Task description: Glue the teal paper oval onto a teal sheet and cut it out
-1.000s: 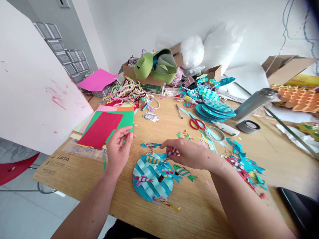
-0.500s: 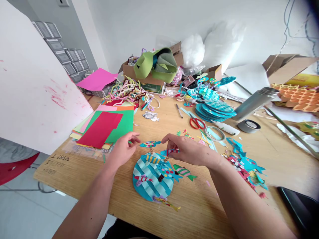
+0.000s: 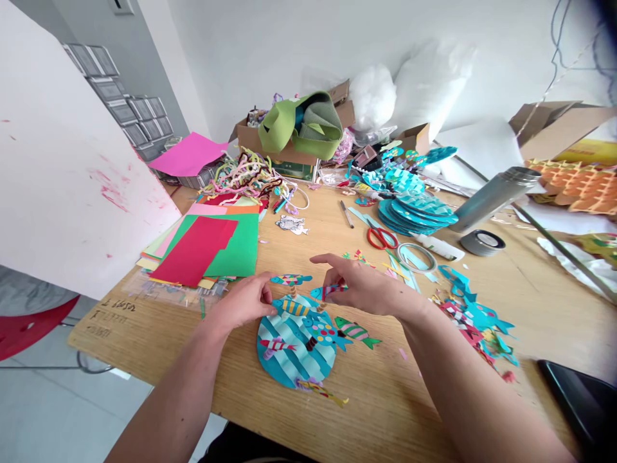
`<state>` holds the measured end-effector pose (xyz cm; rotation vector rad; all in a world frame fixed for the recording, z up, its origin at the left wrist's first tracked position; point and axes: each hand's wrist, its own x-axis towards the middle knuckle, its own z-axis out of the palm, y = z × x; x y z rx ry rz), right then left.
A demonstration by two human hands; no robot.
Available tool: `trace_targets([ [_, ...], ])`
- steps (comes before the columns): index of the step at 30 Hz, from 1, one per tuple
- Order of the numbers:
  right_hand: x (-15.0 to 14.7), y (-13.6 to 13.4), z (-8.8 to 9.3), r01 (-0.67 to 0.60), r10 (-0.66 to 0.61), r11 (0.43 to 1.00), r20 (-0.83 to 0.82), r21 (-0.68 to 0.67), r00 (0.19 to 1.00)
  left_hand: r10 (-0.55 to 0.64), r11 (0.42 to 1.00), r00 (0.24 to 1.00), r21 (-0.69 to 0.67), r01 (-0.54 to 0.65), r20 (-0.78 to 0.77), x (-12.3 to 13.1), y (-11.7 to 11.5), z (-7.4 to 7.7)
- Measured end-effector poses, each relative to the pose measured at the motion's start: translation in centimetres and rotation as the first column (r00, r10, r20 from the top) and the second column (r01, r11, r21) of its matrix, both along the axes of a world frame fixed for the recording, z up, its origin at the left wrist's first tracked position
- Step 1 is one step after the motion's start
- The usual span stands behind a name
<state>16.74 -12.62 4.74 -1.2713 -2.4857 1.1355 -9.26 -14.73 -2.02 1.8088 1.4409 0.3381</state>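
Observation:
A round blue paper disc with wavy pale strips lies on the table, carrying several paper fish on curled stems. My left hand is at its upper left edge, fingers bent and a little apart, close to a yellow-striped fish and a multicoloured fish. Whether they touch is unclear. Above the disc's upper right, my right hand pinches a red-and-blue paper fish, index finger stretched out. A green-and-pink striped fish sticks out below that hand.
Coloured paper sheets are stacked at left. Red-handled scissors, a tape roll and a glue bottle lie behind my right hand. Paper scraps and a phone are at right. A metal flask leans behind.
My left hand has moved right and slightly down to the disc's edge. My right index finger has lifted and straightened, while the red-and-blue fish stays in nearly the same place.

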Motion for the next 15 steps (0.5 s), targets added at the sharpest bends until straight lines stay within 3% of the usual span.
trace_targets([
  [15, 0.2, 1.1, -0.3, 0.051, -0.071, 0.973, -0.078, -0.226, 0.994, -0.045, 0.999, 0.996, 0.028, 0.047, -0.072, 0.0, 0.0, 0.5],
])
